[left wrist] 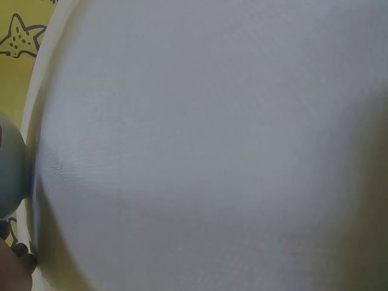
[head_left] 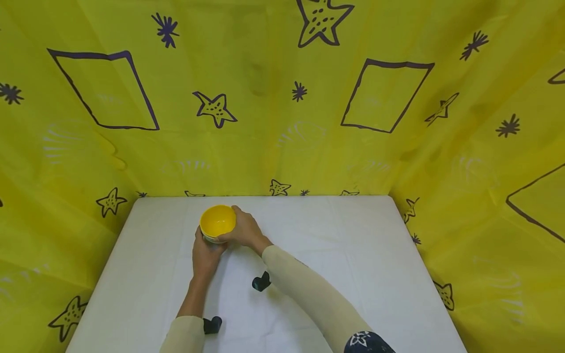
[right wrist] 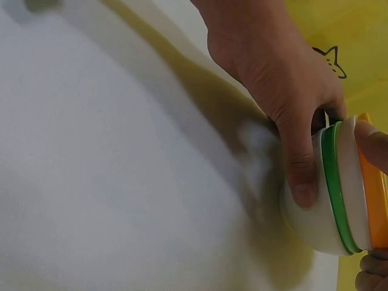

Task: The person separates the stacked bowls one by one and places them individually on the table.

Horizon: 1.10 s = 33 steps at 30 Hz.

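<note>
A yellow bowl sits on top of a small stack of nested bowls near the table's back left. Below it, the right wrist view shows a white bowl with a green rim and another pale rim between. My left hand holds the stack from the left and below, its thumb along the white bowl's side. My right hand grips the yellow bowl's right edge, thumb at the near side and fingers at the far side. Only the pale side of a bowl shows in the left wrist view.
A white cloth covers the table. Yellow curtains printed with stars hang behind and on both sides. Dark straps stick out at both wrists, and the right sleeve crosses the table's front.
</note>
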Tool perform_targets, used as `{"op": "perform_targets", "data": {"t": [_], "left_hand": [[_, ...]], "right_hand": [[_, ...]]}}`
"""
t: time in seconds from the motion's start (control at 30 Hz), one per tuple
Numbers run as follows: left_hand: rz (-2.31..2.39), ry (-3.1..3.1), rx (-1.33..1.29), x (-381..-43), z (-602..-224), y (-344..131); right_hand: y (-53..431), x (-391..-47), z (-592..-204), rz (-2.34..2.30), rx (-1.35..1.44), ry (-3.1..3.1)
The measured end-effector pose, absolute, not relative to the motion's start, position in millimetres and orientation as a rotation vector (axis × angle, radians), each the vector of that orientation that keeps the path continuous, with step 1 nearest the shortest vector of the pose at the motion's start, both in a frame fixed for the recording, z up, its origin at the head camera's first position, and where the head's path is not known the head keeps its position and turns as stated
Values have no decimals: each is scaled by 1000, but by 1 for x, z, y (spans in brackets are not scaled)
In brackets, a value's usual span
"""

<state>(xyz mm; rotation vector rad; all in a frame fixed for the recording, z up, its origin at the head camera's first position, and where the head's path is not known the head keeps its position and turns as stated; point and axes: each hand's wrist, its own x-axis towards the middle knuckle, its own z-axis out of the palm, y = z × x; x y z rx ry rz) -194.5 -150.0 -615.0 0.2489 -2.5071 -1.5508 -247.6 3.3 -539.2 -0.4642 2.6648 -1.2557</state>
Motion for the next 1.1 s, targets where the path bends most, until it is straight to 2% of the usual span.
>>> {"op": "perform_targets", "data": {"t": [1.1], "left_hand": [[-1569, -2443, 271, -193, -615, -149]], "right_hand": [[10, -249, -531, -1263, -520, 2706]]}}
